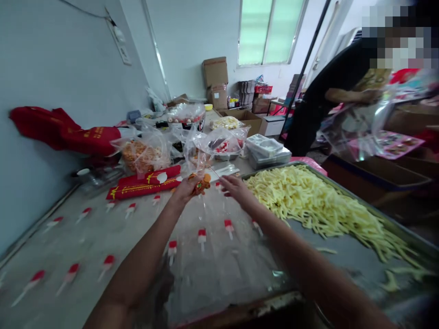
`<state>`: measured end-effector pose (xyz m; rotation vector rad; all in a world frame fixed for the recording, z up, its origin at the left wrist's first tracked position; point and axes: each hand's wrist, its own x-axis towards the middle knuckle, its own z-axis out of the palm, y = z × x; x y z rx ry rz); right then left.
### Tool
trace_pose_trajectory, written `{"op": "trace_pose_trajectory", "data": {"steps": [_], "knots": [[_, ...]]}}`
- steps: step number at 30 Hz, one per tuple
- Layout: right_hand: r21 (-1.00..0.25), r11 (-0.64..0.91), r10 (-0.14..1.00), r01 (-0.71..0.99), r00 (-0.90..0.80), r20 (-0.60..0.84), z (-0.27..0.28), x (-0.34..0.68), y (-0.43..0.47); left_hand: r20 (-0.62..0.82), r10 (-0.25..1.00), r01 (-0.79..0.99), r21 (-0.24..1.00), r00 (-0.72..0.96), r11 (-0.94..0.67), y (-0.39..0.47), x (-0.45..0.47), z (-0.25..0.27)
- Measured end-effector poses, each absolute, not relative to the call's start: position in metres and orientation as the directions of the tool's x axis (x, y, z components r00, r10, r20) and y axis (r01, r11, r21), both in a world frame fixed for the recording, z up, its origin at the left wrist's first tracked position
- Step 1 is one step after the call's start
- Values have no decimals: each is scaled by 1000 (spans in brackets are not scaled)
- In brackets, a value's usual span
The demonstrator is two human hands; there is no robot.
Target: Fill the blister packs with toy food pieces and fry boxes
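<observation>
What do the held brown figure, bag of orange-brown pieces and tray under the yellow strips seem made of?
Brown figure: perhaps moulded rubber or plastic, from its rounded shape; blur hides its finish. Bag: glossy clear plastic film, crinkled with highlights. Tray: probably metal, dull grey, rim raised.

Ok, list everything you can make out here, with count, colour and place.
Small brown figure: one, brown and orange, left hand
Small stick-shaped pieces: at least twelve, red and white, across table
Strips: one heap, pale yellow, on tray, right
Rolls: two, red with yellow, behind left hand
Bag: one, see-through with orange contents, behind rolls
Containers: one stack, greyish, beyond tray
Cloth: one, red, left wall
Cartons: several, brown, back
Window: one, pale green, back wall
Co-worker: one, dark clothing, right
Remaining clutter: too blurred to count
Left hand: one, centre
Right hand: one, beside figure
</observation>
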<state>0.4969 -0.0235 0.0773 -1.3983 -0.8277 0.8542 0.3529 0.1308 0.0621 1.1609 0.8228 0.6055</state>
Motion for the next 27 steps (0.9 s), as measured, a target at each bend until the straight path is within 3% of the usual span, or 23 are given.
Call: {"op": "trace_pose_trajectory", "data": {"steps": [5, 10, 13, 14, 15, 16, 18, 19, 23, 27], "knots": [[-990, 101, 899, -103, 436, 46, 40, 429, -23, -224, 756, 63, 970, 615, 236, 64, 296, 43], [-988, -2, 893, -155, 444, -72, 10, 427, -55, -399, 673, 106, 896, 623, 432, 37, 271, 22], [-995, -43, 851, 89, 525, 10, 11, 477, -51, -472, 663, 62, 838, 580, 543, 43, 275, 17], [-953, -87, 828, 291, 553, 94, 14, 497, -45, -478, 662, 46, 828, 578, 559, 48, 278, 17], [-835, -157, 819, 528, 541, 188, 19, 518, -37, -471, 658, 30, 825, 587, 564, 53, 280, 18], [-639, -236, 840, 732, 484, 244, 23, 536, -28, -456, 657, 14, 827, 600, 561, 59, 283, 19], [-284, -274, 908, 919, 345, 239, 29, 564, -9, -429, 658, -14, 831, 618, 556, 71, 289, 21], [-185, -249, 938, 951, 284, 200, 29, 573, 0, -421, 661, -27, 831, 621, 555, 76, 292, 22], [-67, -93, 993, 993, 97, 61, 17, 583, 20, -381, 685, -103, 827, 621, 553, 91, 308, 23], [-1, -21, 999, 1000, 21, -38, 5, 590, 17, -345, 707, -183, 811, 617, 556, 99, 322, 21]]}}
